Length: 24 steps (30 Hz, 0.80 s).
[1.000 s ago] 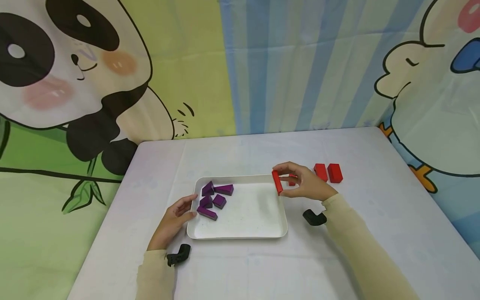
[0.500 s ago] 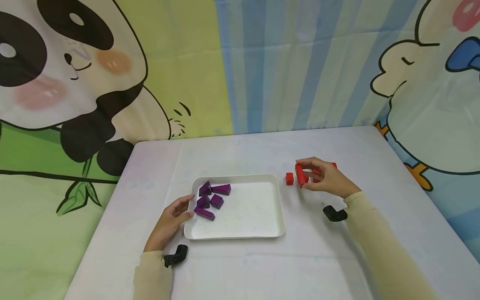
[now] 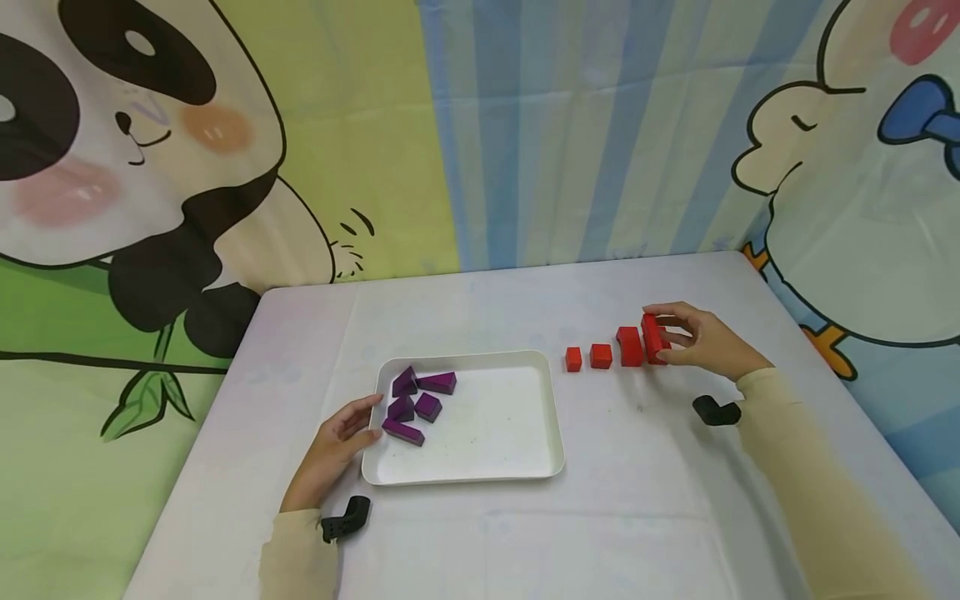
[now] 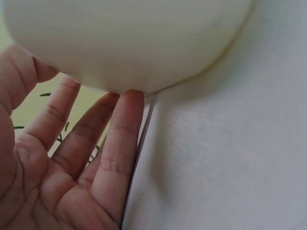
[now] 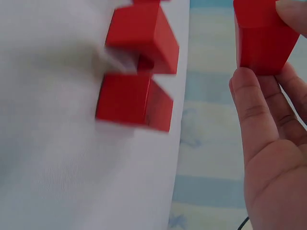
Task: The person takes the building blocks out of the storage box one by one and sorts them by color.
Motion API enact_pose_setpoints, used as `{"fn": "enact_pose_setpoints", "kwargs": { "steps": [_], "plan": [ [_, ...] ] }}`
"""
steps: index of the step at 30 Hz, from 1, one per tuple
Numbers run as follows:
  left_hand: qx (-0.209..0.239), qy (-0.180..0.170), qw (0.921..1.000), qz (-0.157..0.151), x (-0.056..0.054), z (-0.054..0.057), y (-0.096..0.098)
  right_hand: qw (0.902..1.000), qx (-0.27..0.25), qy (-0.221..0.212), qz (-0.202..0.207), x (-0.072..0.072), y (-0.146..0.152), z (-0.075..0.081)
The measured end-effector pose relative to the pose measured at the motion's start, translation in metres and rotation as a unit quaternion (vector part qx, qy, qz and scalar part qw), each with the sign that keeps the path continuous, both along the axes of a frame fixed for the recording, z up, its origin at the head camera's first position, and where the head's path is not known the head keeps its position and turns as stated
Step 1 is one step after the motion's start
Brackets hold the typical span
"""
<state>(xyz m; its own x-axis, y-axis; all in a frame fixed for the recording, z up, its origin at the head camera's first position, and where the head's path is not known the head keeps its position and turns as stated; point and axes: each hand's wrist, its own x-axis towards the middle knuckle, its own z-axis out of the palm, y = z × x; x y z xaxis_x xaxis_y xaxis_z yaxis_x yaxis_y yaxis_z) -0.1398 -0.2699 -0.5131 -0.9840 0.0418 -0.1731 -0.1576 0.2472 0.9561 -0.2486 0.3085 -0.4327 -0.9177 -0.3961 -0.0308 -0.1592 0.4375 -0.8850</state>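
In the head view my right hand (image 3: pixel 705 340) pinches a long red block (image 3: pixel 651 339) between thumb and fingertips, at the right end of a row of red blocks (image 3: pixel 601 356). The right wrist view shows this held block (image 5: pixel 261 43) raised apart from the red blocks (image 5: pixel 132 98) on the table. Part of the row is hidden behind it. My left hand (image 3: pixel 330 454) touches the left edge of a white tray (image 3: pixel 495 417) with its fingertips. The left wrist view shows nearly straight fingers (image 4: pixel 120 143) against the tray's outer wall (image 4: pixel 129 48).
Several purple blocks (image 3: pixel 428 407) of differing shapes lie in the tray's left part. A white-covered table (image 3: pixel 465 550) bears everything. Behind its far edge hangs a printed cloth (image 3: pixel 390 133) with cartoon animals. Black wrist mounts (image 3: pixel 346 518) show at both sleeves.
My right hand has carried the long red block rightward, from the tray's right rim past the smaller red blocks to the row's far end. The left hand has stayed at the tray.
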Motion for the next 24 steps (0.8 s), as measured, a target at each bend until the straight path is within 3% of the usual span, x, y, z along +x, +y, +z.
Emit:
{"fn": "enact_pose_setpoints", "kwargs": {
  "steps": [5, 12, 24],
  "plan": [
    [0.000, -0.002, 1.0000, 0.002, 0.000, 0.000, 0.001, 0.9987, 0.047, -0.010, -0.017, -0.008, 0.023, -0.004],
    [-0.002, 0.001, 1.0000, 0.003, 0.000, 0.000, 0.001, 0.9966, 0.067, -0.036, -0.033, -0.016, 0.048, -0.017],
    [0.002, 0.014, 0.9999, -0.002, 0.002, 0.000, 0.000, 0.9911, 0.103, -0.071, -0.048, -0.024, 0.058, -0.044]
  ]
}}
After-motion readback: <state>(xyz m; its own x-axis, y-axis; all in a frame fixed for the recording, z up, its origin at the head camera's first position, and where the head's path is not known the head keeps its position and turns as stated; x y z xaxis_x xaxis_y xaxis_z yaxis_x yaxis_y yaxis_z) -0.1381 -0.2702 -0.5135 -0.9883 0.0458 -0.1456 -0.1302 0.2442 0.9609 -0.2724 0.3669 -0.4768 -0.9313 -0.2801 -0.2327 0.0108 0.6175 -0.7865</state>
